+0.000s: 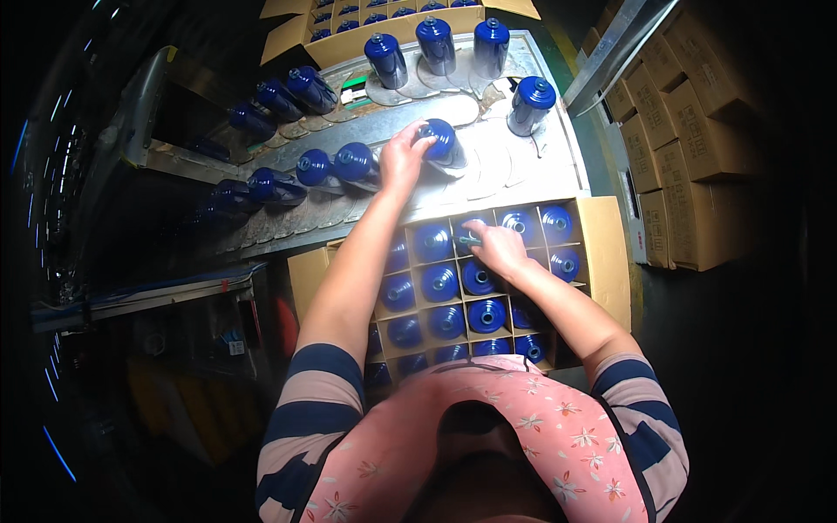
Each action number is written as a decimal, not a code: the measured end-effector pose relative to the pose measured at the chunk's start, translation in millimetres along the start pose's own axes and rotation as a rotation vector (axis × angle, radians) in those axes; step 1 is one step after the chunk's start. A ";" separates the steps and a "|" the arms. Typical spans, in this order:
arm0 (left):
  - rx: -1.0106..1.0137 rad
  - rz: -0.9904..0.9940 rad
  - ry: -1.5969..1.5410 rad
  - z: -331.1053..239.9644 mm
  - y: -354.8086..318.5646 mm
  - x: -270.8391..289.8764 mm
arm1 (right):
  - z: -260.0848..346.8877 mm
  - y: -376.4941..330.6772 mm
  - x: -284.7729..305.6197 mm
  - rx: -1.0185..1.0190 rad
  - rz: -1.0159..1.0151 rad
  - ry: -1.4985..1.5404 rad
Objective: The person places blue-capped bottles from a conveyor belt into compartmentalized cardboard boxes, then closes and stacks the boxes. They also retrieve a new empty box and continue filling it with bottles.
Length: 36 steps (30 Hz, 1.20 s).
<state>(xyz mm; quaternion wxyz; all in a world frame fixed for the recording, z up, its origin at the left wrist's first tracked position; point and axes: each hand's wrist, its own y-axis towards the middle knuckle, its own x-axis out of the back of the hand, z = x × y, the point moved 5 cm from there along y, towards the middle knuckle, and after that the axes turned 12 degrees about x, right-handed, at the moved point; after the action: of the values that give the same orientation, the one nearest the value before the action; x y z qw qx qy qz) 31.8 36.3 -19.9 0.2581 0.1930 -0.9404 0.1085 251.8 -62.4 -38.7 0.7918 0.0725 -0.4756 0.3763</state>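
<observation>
Head view: left hand (403,157) is stretched fwd over the pale conveyor (523,174), fingers wrapped round the upper part of a blue bottle (443,142) that sits on the belt just beyond the fingertips. That bottle looks tipped, long axis leaning toward the person and a bit left, neck end under the fingers; cap itself mostly covered by the hand, so exact tilt is hard to tell. Right hand (495,246) is lower and closer to the body, over the divided carton (602,253), fingers curled on a second bottle (466,237) going neck-up into a cell in the back row, approx. middle of the box; its long axis runs near vertical, so only the top and shoulder show. The two held bottles are well apart, one on the belt, one in the box, w/ the left forearm crossing the carton's left side and hiding several cells there. Other cells hold upright blue bottles seen from above as round tops. More bottles stand upright at the far end of the belt (436,44), one alone at right (530,105), and a row lies along the left rail (314,166), fading into dark. A second open carton (288,39) sits beyond the belt, cut off by the top edge. Stacked brown boxes (689,131) stand at right. The carton's near edge is hidden by the person's flowered apron (523,436).
</observation>
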 end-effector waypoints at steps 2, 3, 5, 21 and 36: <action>-0.041 -0.066 0.018 2.9 -2.1 12.6 | -3.4 6.7 -8.1 -0.006 -0.022 0.041; -0.106 -0.081 0.033 1.9 -4.5 15.6 | -4.7 7.3 -13.2 -0.012 -0.008 0.050; -0.064 -0.033 0.046 3.6 -7.0 10.9 | -5.8 3.2 -13.3 -0.008 -0.074 0.151; 0.506 -0.375 -0.328 194.6 -238.6 198.9 | -72.7 -15.5 258.9 0.122 -0.891 0.507; 0.568 -0.387 0.245 198.8 -294.0 151.9 | -170.0 194.2 193.6 -0.083 -0.728 0.629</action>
<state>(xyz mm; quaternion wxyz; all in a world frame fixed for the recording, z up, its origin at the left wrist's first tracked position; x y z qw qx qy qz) -53.6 -335.8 -76.7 0.3208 0.4171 -0.7809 0.3366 292.6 257.1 -20.8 0.9797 0.0853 -0.1713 0.0590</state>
